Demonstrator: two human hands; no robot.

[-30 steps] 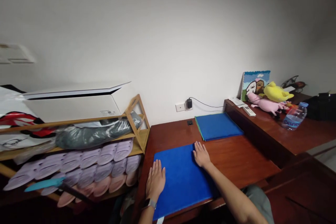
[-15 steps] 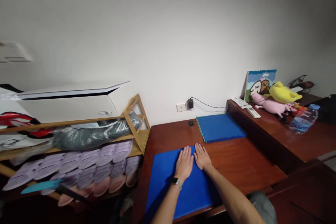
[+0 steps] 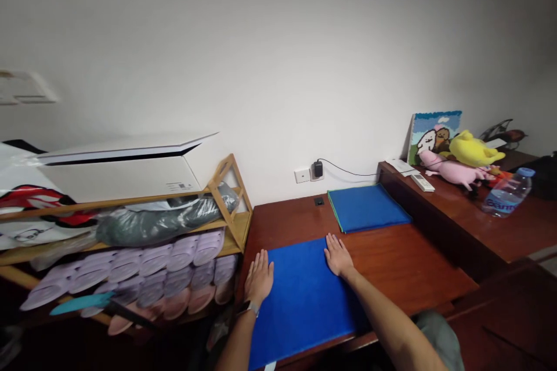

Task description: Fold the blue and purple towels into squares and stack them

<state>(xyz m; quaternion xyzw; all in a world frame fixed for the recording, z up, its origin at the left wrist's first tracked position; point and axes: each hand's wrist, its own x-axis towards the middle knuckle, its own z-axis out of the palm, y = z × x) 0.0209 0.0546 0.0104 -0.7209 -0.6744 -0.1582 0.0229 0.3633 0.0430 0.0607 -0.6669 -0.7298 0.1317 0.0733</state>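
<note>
A bright blue cloth (image 3: 304, 295) lies flat on the brown wooden desk (image 3: 287, 220), close to its front edge. My left hand (image 3: 260, 277), with a watch on the wrist, rests palm down at the cloth's far left corner, fingers stretched out. At the far right corner my right hand (image 3: 338, 256) also lies flat, its fingers extended over the cloth's edge. Behind it, near the wall, is a second blue cloth (image 3: 369, 207), folded and edged in green along its left side. Neither hand touches that one.
On the left stands a wooden rack (image 3: 232, 208) with a white box (image 3: 126, 177) and rows of lilac slippers (image 3: 183, 252). A raised ledge at right carries a water bottle (image 3: 507, 194), plush toys (image 3: 474, 151) and a remote (image 3: 422, 182). A black charger (image 3: 318, 169) is plugged into the wall.
My left hand has slid left across the cloth, from beside my right hand to the far left corner. My right hand stays at about the same spot on the cloth.
</note>
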